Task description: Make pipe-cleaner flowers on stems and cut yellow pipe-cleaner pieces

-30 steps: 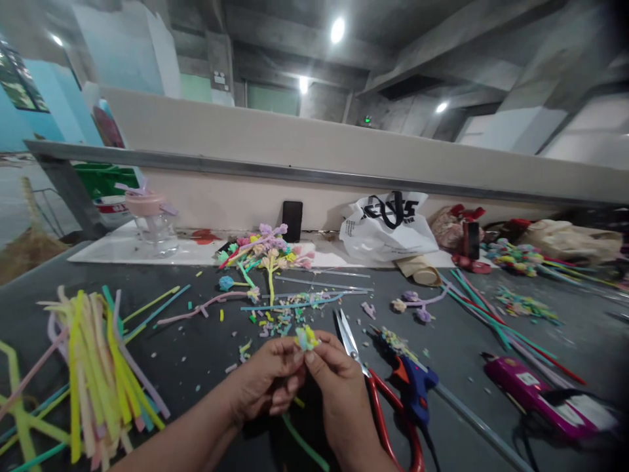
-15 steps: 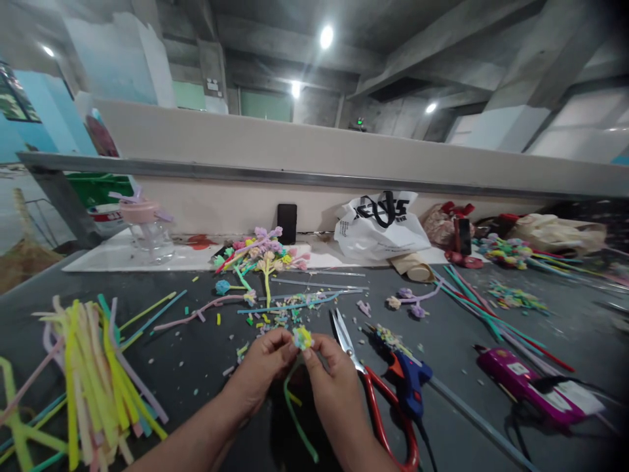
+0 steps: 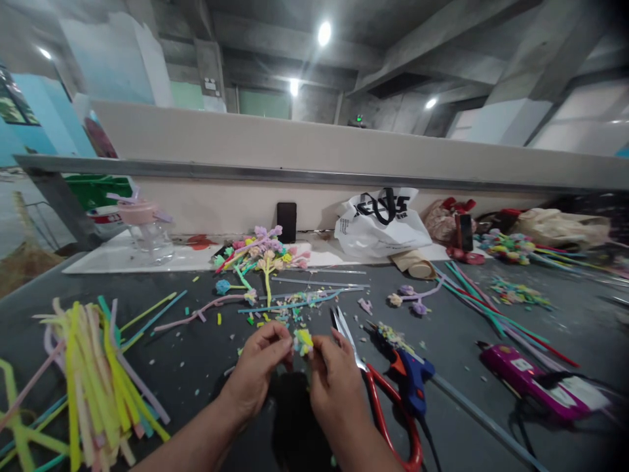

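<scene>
A small pipe-cleaner flower [image 3: 303,341] in yellow, pale blue and white is pinched by my right hand [image 3: 337,380], whose fingertips grip its right side. Its stem is mostly hidden behind that hand. Just left of the flower, my left hand [image 3: 260,367] has thumb and forefinger pressed together; what they hold, if anything, is too small to tell. Beside my right hand lie red-handled scissors [image 3: 376,387], with blades pointing away. A blue hot glue gun [image 3: 413,380] with a clear glue stick rests to their right.
Fuzzy pipe cleaners [image 3: 98,380] are piled at left. Finished flowers [image 3: 265,249] lie at the back beside a phone [image 3: 286,223]. A white bag [image 3: 381,226], a clear bottle [image 3: 147,233] and a magenta tool [image 3: 535,380] also stand or lie on the table. Scraps are scattered about.
My left fingers have drawn slightly left off the flower, which stays in my right hand. The green stem that hung below between my hands is now out of sight there.
</scene>
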